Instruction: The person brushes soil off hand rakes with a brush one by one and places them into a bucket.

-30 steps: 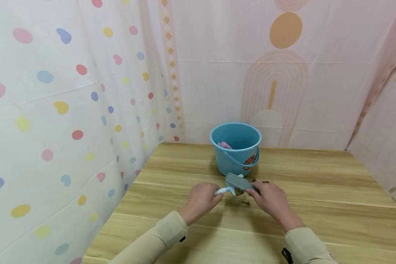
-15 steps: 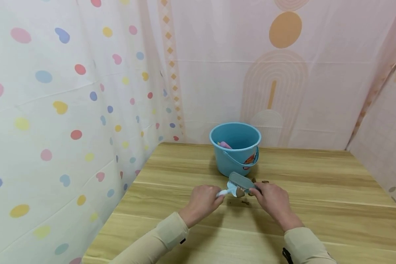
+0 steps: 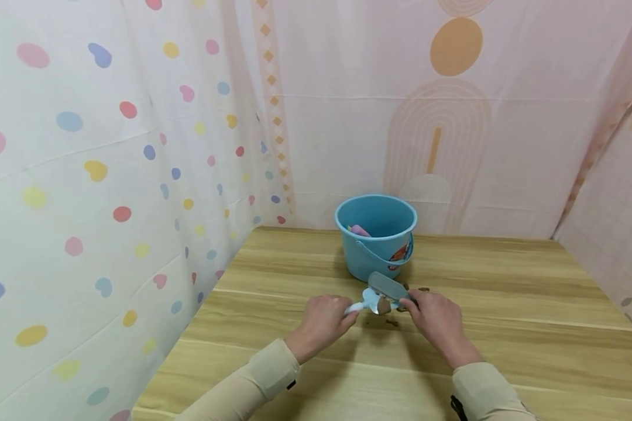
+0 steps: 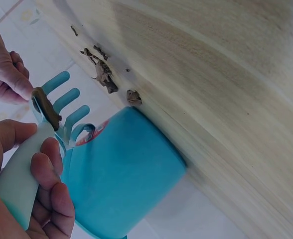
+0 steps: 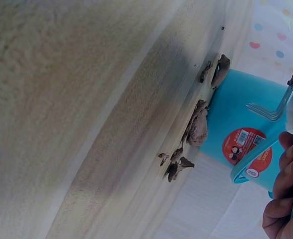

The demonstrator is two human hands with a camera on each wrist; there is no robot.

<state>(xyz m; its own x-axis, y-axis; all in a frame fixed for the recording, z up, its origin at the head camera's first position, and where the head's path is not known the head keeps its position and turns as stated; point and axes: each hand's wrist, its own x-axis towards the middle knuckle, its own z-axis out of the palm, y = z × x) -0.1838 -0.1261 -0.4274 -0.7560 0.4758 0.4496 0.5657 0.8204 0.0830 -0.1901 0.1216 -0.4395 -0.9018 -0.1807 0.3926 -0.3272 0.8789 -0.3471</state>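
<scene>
The left hand (image 3: pixel 322 320) has its grip round a pale-blue toy rake (image 3: pixel 369 296) carrying a brown clod (image 3: pixel 383 306), the right hand (image 3: pixel 438 320) round a grey flat-bladed tool (image 3: pixel 388 286), both nearer than the blue bucket (image 3: pixel 373 252); brown lumps (image 4: pixel 104 75) lie on the bench (image 3: pixel 505 304).

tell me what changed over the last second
The flat grey tool in the right hand shifted slightly to the right, uncovering more of the light blue rake and the brown clump on it. The hands took up and let go of nothing: the left hand still grips the rake. The blue bucket stayed put.
</scene>
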